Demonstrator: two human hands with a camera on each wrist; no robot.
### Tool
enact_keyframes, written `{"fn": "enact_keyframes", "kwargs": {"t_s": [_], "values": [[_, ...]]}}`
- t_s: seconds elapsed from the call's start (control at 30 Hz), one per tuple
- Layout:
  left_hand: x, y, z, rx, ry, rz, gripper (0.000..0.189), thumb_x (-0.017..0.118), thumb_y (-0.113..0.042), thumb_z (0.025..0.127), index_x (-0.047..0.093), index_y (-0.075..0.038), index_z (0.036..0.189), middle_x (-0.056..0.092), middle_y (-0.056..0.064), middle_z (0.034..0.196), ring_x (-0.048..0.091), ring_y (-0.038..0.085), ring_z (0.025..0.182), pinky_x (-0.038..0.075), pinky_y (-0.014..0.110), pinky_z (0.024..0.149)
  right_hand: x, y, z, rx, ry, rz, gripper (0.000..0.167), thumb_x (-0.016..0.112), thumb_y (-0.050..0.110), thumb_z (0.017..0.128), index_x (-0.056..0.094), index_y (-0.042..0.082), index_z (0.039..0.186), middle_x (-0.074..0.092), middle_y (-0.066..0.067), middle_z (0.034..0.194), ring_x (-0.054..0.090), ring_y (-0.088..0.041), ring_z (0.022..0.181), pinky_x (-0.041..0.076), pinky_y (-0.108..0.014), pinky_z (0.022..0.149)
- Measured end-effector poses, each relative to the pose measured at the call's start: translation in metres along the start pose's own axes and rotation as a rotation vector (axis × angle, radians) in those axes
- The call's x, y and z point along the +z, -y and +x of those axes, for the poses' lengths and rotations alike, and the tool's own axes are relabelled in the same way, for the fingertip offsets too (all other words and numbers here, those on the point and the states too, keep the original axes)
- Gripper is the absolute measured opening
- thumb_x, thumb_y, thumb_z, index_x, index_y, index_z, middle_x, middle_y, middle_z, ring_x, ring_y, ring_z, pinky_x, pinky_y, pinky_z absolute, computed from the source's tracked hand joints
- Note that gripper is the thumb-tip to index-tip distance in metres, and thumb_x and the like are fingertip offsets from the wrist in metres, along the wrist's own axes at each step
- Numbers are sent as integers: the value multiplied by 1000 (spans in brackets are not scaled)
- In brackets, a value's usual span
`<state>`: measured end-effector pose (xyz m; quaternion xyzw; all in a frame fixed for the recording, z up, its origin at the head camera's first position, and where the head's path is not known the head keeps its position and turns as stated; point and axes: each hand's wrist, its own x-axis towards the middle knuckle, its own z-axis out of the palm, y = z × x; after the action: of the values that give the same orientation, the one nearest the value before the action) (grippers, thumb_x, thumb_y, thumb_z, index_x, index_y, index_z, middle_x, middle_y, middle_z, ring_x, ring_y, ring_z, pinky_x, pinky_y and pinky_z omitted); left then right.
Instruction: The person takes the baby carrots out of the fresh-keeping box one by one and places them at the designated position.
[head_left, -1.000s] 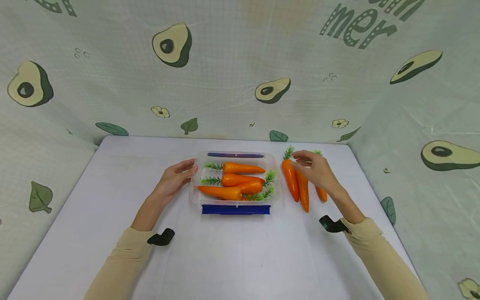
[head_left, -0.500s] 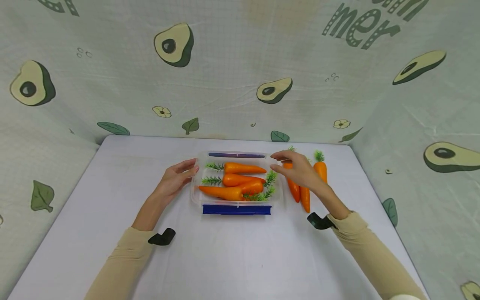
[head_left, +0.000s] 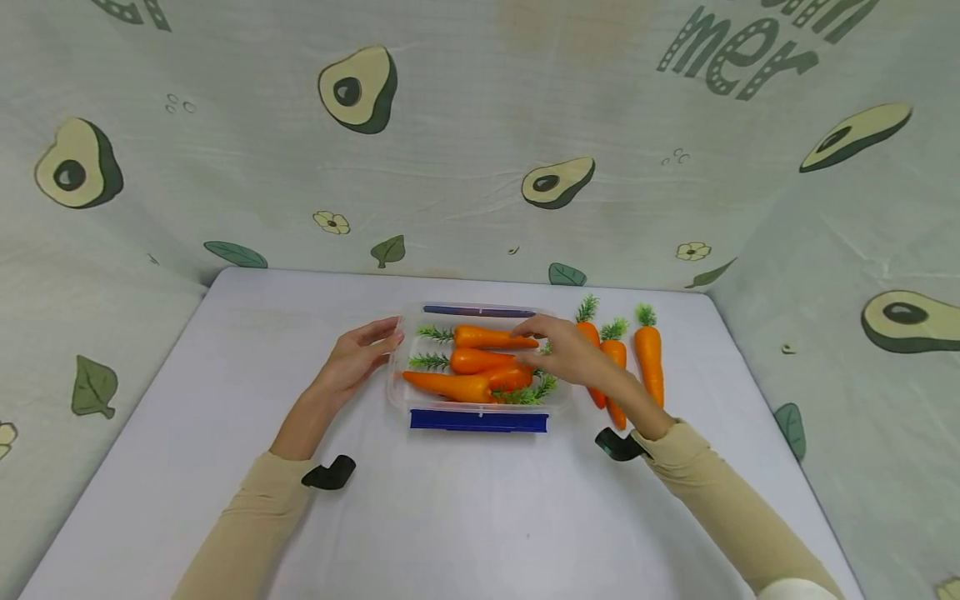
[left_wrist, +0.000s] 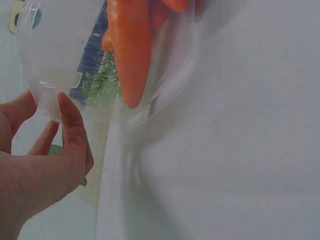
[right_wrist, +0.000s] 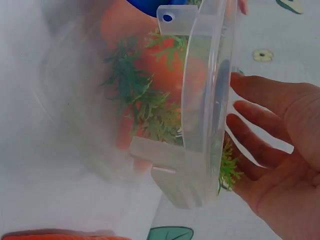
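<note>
You're pinching the clear plastic box [head_left: 399, 398] by its end clip [left_wrist: 50, 107] with your left hand [head_left: 352, 358], so brace it. Your right hand [head_left: 570, 352] is hovering over the toy carrots [head_left: 450, 387] inside, grip unclear; aim for bodies, not leafy tops [head_left: 528, 394].

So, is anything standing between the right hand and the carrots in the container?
Nothing visible blocks it from above: the right hand is over the right end of the container, which is open above the carrots. A leafy top shows past the rim beside the fingers, probably no real obstacle.
</note>
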<state>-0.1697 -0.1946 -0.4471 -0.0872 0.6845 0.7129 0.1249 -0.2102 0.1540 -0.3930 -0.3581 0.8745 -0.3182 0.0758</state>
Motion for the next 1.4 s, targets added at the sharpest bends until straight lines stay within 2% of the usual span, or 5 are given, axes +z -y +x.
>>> {"fn": "enact_keyframes", "kwargs": {"t_s": [0.3,0.57,0.97,1.23,1.4], "values": [[1,1,0,8,-3,0,59,66,-25,103,45,-6,155,43,14,156,47,30,134,49,19,99,11,9,7,-13,164,-33,39,79,10,92,67,-3,126,67,-16,127,61,-34,119,51,-49,103],[0,2,1,1,-6,2,59,66,-25,103,45,-6,155,43,13,157,48,27,134,49,17,98,21,12,11,-29,255,-137,38,80,10,91,69,-2,125,69,-13,124,61,-30,112,54,-43,99],[0,1,3,-3,-2,-2,60,66,-25,103,44,-6,156,42,13,157,47,29,136,46,27,108,27,12,14,13,290,-243,35,78,16,94,71,5,126,67,-7,126,57,-25,107,52,-39,98],[0,1,2,-5,-4,-4,60,66,-25,103,45,-6,155,42,14,157,47,30,136,46,27,108,28,11,18,-76,312,-298,36,78,7,92,70,6,127,69,-7,124,60,-24,109,52,-39,101],[0,0,1,11,7,-15,59,66,-24,103,45,-5,155,43,15,156,48,31,135,47,26,107,27,13,16,-69,307,-365,33,79,12,92,70,5,123,68,-6,123,58,-23,108,53,-37,99]]}}
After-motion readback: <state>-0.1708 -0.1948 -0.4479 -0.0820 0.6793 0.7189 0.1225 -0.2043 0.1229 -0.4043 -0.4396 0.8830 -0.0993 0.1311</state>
